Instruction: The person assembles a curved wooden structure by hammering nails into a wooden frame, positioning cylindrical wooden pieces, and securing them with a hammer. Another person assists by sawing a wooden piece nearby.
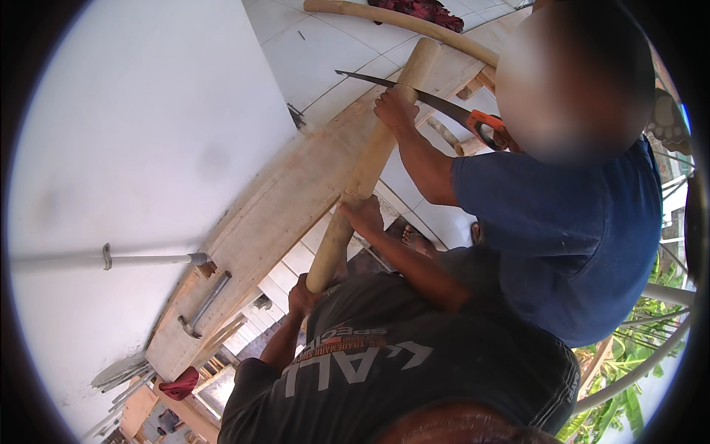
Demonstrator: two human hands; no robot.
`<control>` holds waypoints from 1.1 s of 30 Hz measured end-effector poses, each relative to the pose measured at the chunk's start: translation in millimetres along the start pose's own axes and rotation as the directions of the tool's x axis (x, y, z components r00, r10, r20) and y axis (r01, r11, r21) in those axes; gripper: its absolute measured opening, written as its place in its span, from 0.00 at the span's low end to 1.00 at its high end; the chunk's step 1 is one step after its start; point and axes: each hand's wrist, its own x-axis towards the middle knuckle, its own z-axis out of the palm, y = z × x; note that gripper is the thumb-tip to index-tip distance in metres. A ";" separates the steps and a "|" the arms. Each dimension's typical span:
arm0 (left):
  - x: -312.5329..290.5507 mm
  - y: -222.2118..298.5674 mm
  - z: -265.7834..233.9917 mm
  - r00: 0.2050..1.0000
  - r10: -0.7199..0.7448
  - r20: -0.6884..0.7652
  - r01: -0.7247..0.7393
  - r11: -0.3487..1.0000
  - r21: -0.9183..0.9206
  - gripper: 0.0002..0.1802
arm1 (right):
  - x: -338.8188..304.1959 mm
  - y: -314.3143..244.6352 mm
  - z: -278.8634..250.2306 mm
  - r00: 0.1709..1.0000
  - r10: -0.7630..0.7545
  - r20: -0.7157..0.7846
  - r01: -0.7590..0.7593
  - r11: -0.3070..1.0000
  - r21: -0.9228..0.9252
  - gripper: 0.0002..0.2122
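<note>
A thick, pale bamboo pole [362,170] slants across a long wooden bench. My left hand [301,296] is closed around its near end, in front of my dark shirt. Further up, beside a joint of the bamboo, my right hand [362,216] grips it with bent fingers. Near the far end, a co-worker's hand [397,109] presses on the pole. The co-worker's other hand, mostly hidden by their head, is at the orange handle of a handsaw [451,109], whose blade lies across the bamboo.
A hammer [204,305] rests on the plank bench [259,214], which runs along the white wall [148,126]. A white pipe [148,260] crosses that wall. Another curved bamboo pole [407,24] and dark red cloth [421,11] lie on the tiled floor. The co-worker in blue is close on my right.
</note>
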 end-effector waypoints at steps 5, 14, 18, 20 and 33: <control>0.6 -3.2 2.9 0.998 0.025 -0.058 -0.023 0.999 0.041 0.36 | -2.0 4.9 -0.9 0.994 0.050 0.101 -0.065 0.986 0.152 0.30; 7.6 -13.3 9.8 0.995 0.085 -0.047 -0.085 0.996 -0.005 0.38 | 8.0 6.4 3.0 1.000 -0.011 0.025 0.009 0.996 0.091 0.25; 2.5 -14.8 11.6 0.996 0.073 -0.048 -0.073 0.997 -0.011 0.38 | 9.8 6.3 2.3 0.996 0.077 0.049 -0.079 0.996 0.034 0.29; 3.4 -11.8 9.2 0.991 0.104 -0.086 -0.108 0.993 -0.047 0.38 | 8.3 4.4 1.4 0.999 -0.030 -0.032 0.031 0.999 0.039 0.31; 8.0 -5.2 1.8 0.997 0.067 -0.042 -0.069 0.996 -0.049 0.39 | 1.7 -2.3 -1.7 0.998 0.058 0.020 -0.058 0.998 0.002 0.34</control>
